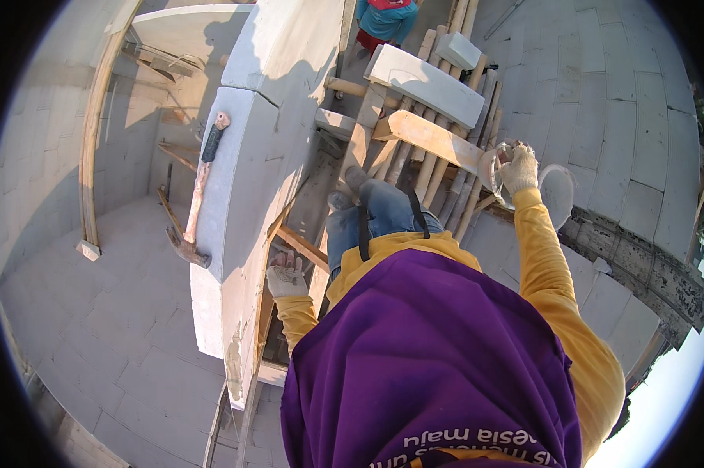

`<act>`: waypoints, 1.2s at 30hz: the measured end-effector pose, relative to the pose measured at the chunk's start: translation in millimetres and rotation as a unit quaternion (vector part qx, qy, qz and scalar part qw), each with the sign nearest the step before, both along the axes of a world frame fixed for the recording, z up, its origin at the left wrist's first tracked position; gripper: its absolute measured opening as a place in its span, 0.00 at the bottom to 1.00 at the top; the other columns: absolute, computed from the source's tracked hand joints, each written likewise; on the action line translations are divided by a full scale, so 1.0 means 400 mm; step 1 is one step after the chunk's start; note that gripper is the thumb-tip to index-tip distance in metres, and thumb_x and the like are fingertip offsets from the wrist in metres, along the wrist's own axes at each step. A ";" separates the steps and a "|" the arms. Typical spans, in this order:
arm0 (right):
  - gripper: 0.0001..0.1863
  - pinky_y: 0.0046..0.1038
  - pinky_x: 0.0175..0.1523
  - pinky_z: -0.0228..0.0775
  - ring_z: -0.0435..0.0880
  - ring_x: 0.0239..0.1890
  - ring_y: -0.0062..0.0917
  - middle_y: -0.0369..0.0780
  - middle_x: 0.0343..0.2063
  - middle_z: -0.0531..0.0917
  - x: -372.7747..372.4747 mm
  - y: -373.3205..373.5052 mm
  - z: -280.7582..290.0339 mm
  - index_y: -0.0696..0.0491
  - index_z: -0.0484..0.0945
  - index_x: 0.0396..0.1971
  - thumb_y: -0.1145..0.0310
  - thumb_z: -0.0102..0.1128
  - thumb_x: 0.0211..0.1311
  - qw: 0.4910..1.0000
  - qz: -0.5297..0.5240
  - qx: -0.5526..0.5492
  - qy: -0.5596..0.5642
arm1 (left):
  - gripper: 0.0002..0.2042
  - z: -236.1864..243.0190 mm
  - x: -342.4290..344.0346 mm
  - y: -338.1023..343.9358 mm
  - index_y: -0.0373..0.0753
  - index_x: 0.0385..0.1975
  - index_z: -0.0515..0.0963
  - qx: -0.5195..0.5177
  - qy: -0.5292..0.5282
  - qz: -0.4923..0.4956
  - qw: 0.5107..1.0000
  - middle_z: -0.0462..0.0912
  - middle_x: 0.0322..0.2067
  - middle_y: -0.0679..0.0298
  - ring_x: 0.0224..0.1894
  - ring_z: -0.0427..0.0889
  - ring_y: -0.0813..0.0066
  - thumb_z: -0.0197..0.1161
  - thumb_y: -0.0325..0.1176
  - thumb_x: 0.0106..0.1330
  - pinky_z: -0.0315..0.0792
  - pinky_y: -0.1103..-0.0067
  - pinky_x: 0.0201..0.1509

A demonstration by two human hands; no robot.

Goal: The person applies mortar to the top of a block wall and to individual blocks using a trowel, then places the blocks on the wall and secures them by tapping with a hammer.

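My right hand (pixel 518 170), in a pale knit glove, is raised at the right, closed on a clear rounded plastic piece (pixel 488 173). I cannot tell exactly what kind of thing it is. Just right of the wrist shows a round translucent container (pixel 556 196). Low at my left side is my left hand (pixel 288 279), gloved with bare fingertips. Its fingers are loosely bent and apart, and I see nothing in them. It is beside the wooden edge of the block wall (pixel 246 218). On top of that wall lies a claw hammer (pixel 198 187), head toward me.
Bamboo poles (pixel 438 152) form a scaffold ahead of my feet. A long white block (pixel 426 84), a smaller block (pixel 458 51) and a wooden plank (pixel 434 139) lie across it. Another person (pixel 388 19) in blue is at the far end. A tall block wall (pixel 601 101) rises at right.
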State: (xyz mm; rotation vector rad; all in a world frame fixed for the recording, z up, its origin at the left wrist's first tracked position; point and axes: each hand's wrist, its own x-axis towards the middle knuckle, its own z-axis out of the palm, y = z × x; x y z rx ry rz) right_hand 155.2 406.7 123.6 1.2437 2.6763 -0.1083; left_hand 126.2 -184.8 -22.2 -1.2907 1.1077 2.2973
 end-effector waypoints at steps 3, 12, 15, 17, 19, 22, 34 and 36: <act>0.21 0.42 0.62 0.71 0.78 0.57 0.48 0.54 0.51 0.81 0.010 -0.057 0.047 0.56 0.81 0.50 0.58 0.63 0.64 0.999 -0.001 -0.043 -0.014 | 0.10 -0.019 0.021 0.022 0.49 0.43 0.75 0.028 -0.060 -0.020 0.998 0.76 0.43 0.66 0.55 0.75 0.57 0.56 0.44 0.71 0.68 0.59 0.55; 0.16 0.35 0.49 0.79 0.87 0.45 0.36 0.47 0.40 0.87 -0.050 -0.078 -0.003 0.60 0.80 0.50 0.66 0.62 0.67 0.959 -0.083 -0.198 0.183 | 0.15 -0.095 0.011 0.042 0.49 0.52 0.73 0.063 -0.029 -0.107 0.992 0.77 0.45 0.65 0.50 0.78 0.60 0.59 0.45 0.70 0.70 0.63 0.51; 0.19 0.29 0.47 0.79 0.86 0.44 0.30 0.41 0.43 0.85 -0.073 0.055 -0.191 0.58 0.78 0.54 0.67 0.65 0.66 0.743 -0.290 -0.488 0.353 | 0.17 -0.214 -0.023 0.098 0.48 0.56 0.72 0.116 0.014 -0.147 0.982 0.79 0.46 0.65 0.49 0.79 0.61 0.57 0.44 0.71 0.70 0.66 0.51; 0.21 0.28 0.47 0.78 0.85 0.44 0.29 0.39 0.44 0.85 -0.122 0.100 -0.273 0.57 0.77 0.55 0.67 0.68 0.64 0.652 -0.357 -0.564 0.360 | 0.18 -0.287 -0.063 0.191 0.47 0.58 0.72 0.066 -0.007 -0.177 0.982 0.79 0.47 0.65 0.48 0.79 0.65 0.57 0.42 0.71 0.71 0.68 0.50; 0.23 0.28 0.46 0.78 0.85 0.43 0.27 0.40 0.44 0.85 -0.169 0.158 -0.390 0.56 0.76 0.56 0.67 0.68 0.64 0.646 -0.350 -0.588 0.338 | 0.19 -0.327 -0.126 0.312 0.46 0.59 0.71 0.027 -0.027 -0.197 0.980 0.79 0.47 0.65 0.47 0.80 0.69 0.56 0.40 0.70 0.71 0.70 0.49; 0.23 0.29 0.40 0.79 0.84 0.38 0.25 0.39 0.43 0.86 -0.288 0.193 -0.501 0.55 0.76 0.57 0.66 0.69 0.63 0.896 -0.161 -0.390 0.139 | 0.20 -0.310 -0.224 0.538 0.44 0.62 0.70 -0.003 -0.047 -0.238 0.970 0.80 0.47 0.66 0.48 0.80 0.73 0.55 0.37 0.71 0.72 0.73 0.49; 0.52 0.44 0.75 0.56 0.59 0.72 0.47 0.59 0.70 0.54 -0.460 0.382 -1.133 0.58 0.37 0.76 0.56 0.65 0.67 0.394 -0.643 -0.525 0.396 | 0.35 -0.621 -0.354 1.178 0.26 0.67 0.65 -0.305 0.000 -0.477 0.824 0.74 0.61 0.43 0.63 0.74 0.50 0.59 0.51 0.71 0.68 0.67 0.67; 0.53 0.45 0.77 0.50 0.53 0.75 0.47 0.58 0.72 0.49 -0.475 0.386 -1.235 0.58 0.34 0.76 0.55 0.65 0.67 0.325 -0.664 -0.514 0.435 | 0.33 -0.596 -0.378 1.227 0.29 0.64 0.69 -0.350 0.034 -0.477 0.805 0.78 0.56 0.46 0.58 0.78 0.52 0.59 0.51 0.71 0.71 0.69 0.61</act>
